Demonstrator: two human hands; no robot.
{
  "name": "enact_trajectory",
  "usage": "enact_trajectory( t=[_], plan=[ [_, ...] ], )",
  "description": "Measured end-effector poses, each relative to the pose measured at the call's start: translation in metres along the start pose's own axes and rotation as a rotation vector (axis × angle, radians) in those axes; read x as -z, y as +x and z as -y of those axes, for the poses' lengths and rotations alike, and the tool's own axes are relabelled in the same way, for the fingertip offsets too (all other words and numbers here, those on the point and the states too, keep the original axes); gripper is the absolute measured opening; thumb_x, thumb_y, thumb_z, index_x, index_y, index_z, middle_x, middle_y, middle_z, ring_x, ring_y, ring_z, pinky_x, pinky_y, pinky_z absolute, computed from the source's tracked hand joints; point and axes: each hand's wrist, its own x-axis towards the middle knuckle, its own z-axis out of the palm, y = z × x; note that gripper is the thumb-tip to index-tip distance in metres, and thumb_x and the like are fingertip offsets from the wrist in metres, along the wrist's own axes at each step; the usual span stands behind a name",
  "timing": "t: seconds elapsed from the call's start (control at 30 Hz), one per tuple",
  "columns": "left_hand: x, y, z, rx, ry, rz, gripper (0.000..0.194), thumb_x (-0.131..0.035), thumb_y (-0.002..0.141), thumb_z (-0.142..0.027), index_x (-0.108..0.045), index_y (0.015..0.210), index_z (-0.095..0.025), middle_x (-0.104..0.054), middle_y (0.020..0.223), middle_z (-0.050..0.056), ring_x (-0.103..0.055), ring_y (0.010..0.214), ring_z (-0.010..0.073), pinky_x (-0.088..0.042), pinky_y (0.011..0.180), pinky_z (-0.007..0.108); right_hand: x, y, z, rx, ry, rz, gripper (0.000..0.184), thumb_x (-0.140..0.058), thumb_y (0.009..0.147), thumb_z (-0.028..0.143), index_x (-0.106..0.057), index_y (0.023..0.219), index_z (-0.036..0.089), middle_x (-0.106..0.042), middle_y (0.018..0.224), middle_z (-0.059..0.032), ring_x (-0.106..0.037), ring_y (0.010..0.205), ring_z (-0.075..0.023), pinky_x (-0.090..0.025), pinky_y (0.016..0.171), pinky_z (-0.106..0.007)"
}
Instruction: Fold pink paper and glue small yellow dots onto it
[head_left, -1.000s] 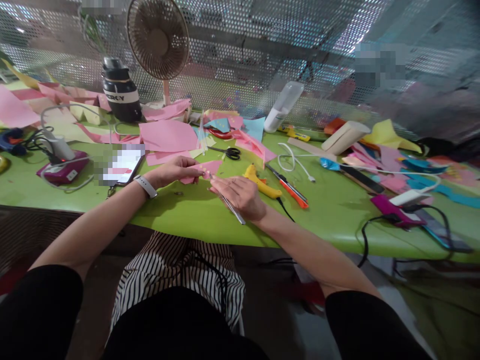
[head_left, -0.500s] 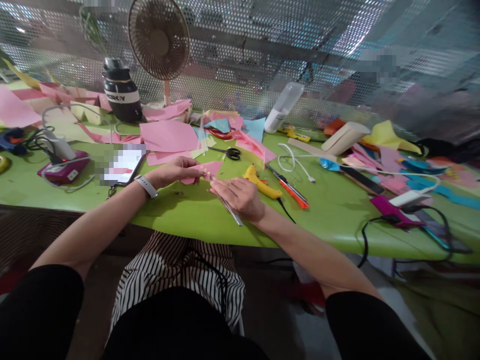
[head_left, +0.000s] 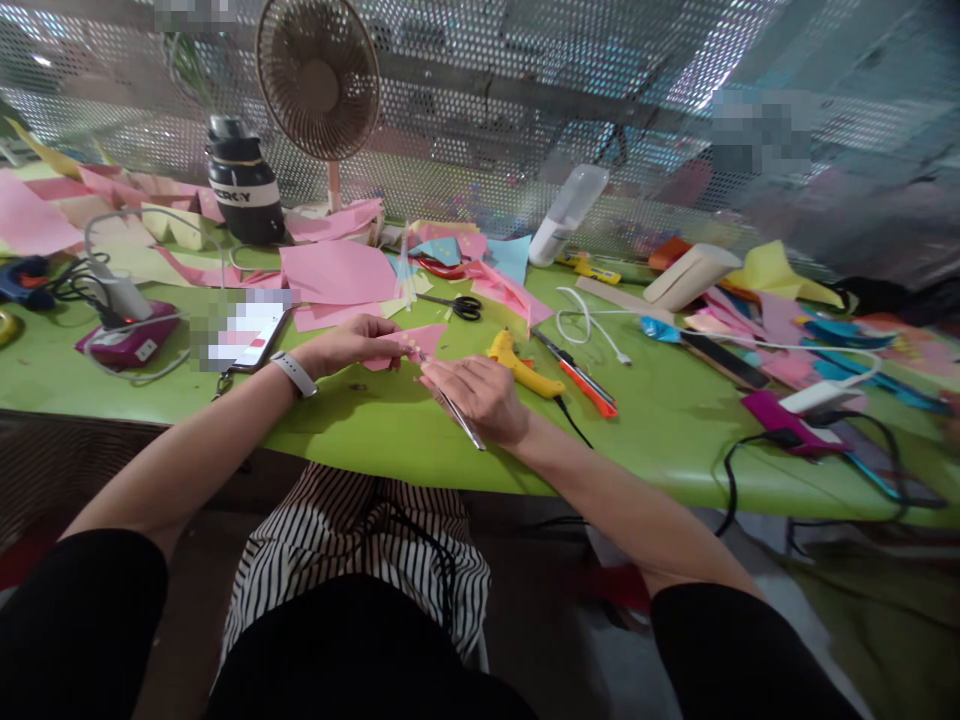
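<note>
Between the thumb and fingers of my left hand [head_left: 361, 342] is a small pink paper piece [head_left: 427, 340] with pale yellowish marks on it. My right hand [head_left: 478, 392] is closed around a slim silver tool [head_left: 466, 427], whose tail sticks out below the palm towards the table edge. Its front end meets the pink paper close to my left fingertips; the exact kind of tool is too small to make out. To the right of my right hand lie a yellow hot glue gun [head_left: 525, 368] and an orange utility knife [head_left: 589, 388]. Black-handled scissors [head_left: 463, 306] rest beyond the paper.
A phone [head_left: 251, 330] lies left of my left wrist. Pink sheets [head_left: 337, 271], a black bottle [head_left: 244, 190] and a fan [head_left: 319, 85] line the back. Purple power strips [head_left: 799, 422] with cables sit at both sides. A clear bottle [head_left: 568, 215] leans on the mesh.
The silver tool has tilted very slightly in my right hand, and the pink paper has shifted a touch. Everything else looks the same.
</note>
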Motion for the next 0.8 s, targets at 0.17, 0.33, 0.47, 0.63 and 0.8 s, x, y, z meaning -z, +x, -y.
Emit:
enact_trajectory(
  t=[0.17,0.33,0.47,0.63,0.8],
  plan=[
    [0.0006,0.0005,0.0016,-0.004,0.002,0.001,0.024,-0.076,0.080,-0.032,-0.073,0.085,-0.009,-0.069,0.073,0.006,-0.059,0.064,0.0092,-0.041,0.056,0.019,0.0000,-0.0001,0.0002,-0.008,-0.037,0.026,0.015,-0.058,0.096,0.020,-0.069,0.104,0.013,-0.078,0.095,-0.0104,-0.074,0.080,-0.0188,-0.055,0.065,-0.033],
    [-0.0001,-0.0005,0.0007,0.011,-0.010,-0.005,0.022,-0.077,0.079,-0.031,-0.072,0.082,-0.010,-0.067,0.070,0.004,-0.056,0.060,0.0078,-0.038,0.053,0.017,0.0004,0.0006,-0.0003,-0.016,-0.023,0.028,0.015,-0.059,0.095,0.021,-0.069,0.103,0.014,-0.078,0.094,-0.0096,-0.073,0.080,-0.0187,-0.055,0.066,-0.033],
    [-0.0006,-0.0007,-0.0004,-0.001,-0.009,-0.012,0.021,-0.077,0.079,-0.030,-0.070,0.074,-0.010,-0.067,0.069,0.004,-0.055,0.059,0.0069,-0.038,0.053,0.017,0.0023,0.0004,-0.0012,-0.009,0.001,-0.008,0.015,-0.060,0.094,0.022,-0.069,0.103,0.015,-0.078,0.094,-0.0089,-0.073,0.078,-0.0182,-0.055,0.065,-0.033],
    [0.0008,0.0010,0.0027,-0.019,-0.035,-0.020,0.018,-0.076,0.079,-0.027,-0.071,0.076,-0.010,-0.067,0.069,0.003,-0.056,0.059,0.0070,-0.041,0.055,0.017,0.0050,0.0007,-0.0019,-0.315,0.313,-0.118,0.010,-0.064,0.091,0.027,-0.070,0.097,0.021,-0.079,0.092,-0.0052,-0.074,0.076,-0.0179,-0.059,0.066,-0.034],
    [0.0030,0.0024,0.0077,-0.022,-0.051,-0.007,0.020,-0.075,0.080,-0.029,-0.073,0.084,-0.010,-0.068,0.072,0.004,-0.058,0.062,0.0081,-0.042,0.056,0.017,0.0003,0.0038,-0.0090,-0.845,0.812,-0.248,0.020,-0.060,0.093,0.041,-0.062,0.095,0.021,-0.077,0.077,-0.0015,-0.073,0.063,-0.0158,-0.060,0.055,-0.028]
  ],
)
